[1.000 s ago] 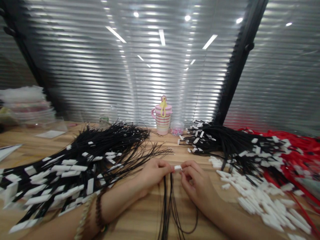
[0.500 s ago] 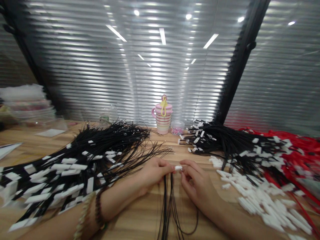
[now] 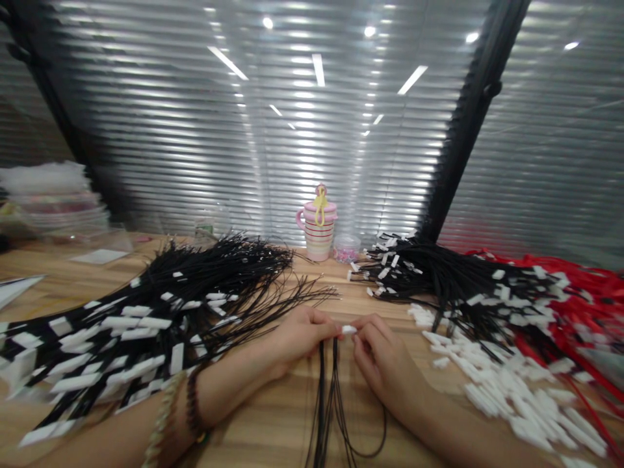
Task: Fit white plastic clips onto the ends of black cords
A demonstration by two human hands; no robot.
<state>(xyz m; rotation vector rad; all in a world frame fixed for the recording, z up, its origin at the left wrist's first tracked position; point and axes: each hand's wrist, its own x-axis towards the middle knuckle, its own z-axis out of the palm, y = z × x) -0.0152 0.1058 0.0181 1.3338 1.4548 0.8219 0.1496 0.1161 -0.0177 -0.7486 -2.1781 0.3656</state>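
Observation:
My left hand [image 3: 298, 337] pinches the upper ends of a few thin black cords [image 3: 327, 403] that hang down toward the table's near edge. Fingertip to fingertip with it, my right hand [image 3: 383, 354] holds a small white plastic clip [image 3: 348, 329] against those cord ends. Both hands rest on the wooden table [image 3: 273, 422], at its middle.
A large bundle of black cords with white clips [image 3: 146, 318] lies to the left, another black bundle [image 3: 439, 276] and red cords [image 3: 575, 305] to the right. Loose white clips [image 3: 497, 383] are heaped by my right forearm. A pink striped cup [image 3: 318, 231] stands at the back.

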